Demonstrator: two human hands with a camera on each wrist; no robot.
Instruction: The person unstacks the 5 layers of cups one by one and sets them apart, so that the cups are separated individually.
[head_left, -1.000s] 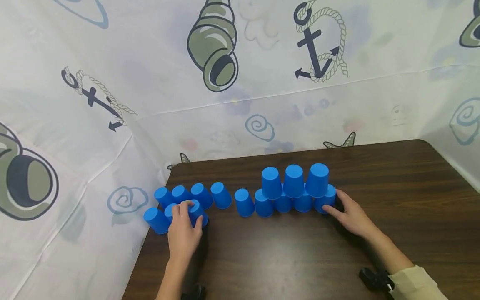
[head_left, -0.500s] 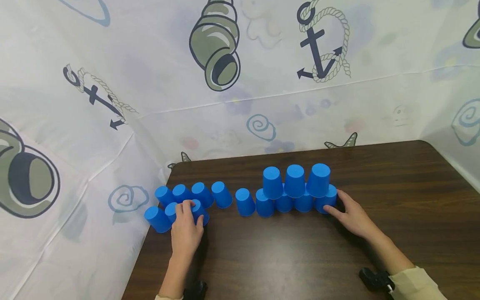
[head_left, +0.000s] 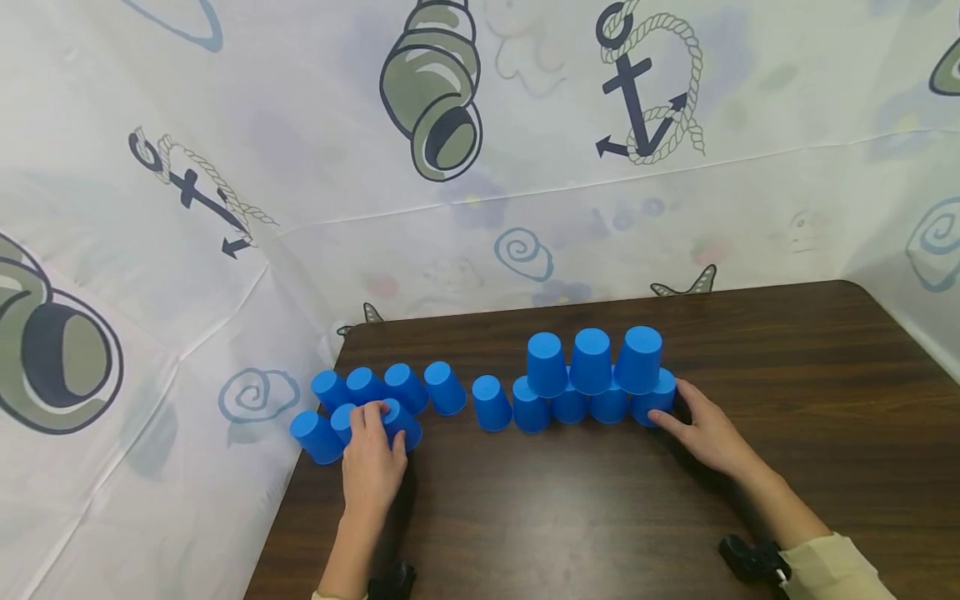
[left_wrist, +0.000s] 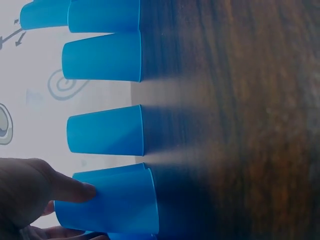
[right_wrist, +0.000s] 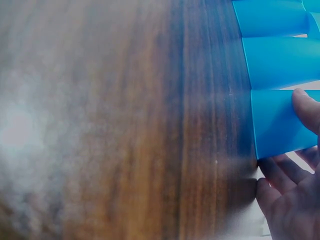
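Observation:
Upside-down blue cups stand on the table. My left hand (head_left: 372, 467) grips a blue cup (head_left: 402, 423) at the right end of the front left row, partly covering the cup beside it. In the left wrist view the thumb lies along that cup's side. At the right, my right hand (head_left: 708, 429) holds the rightmost bottom cup (head_left: 654, 402) of a two-level row, thumb in front and fingers on its outer side. Three cups, the middle one (head_left: 592, 362) among them, rest on top of that row. The right wrist view shows the thumb against the held cup (right_wrist: 277, 125).
A back row of cups, such as this cup (head_left: 406, 388), stands behind the left hand. One single-level cup (head_left: 491, 404) adjoins the two-level row's left end. The dark wooden table (head_left: 570, 517) meets a patterned white cloth (head_left: 450, 250) behind and at left.
The view shifts very slightly. My left hand has moved a little to the right, still gripping the cup. The right hand stays against the rightmost bottom cup.

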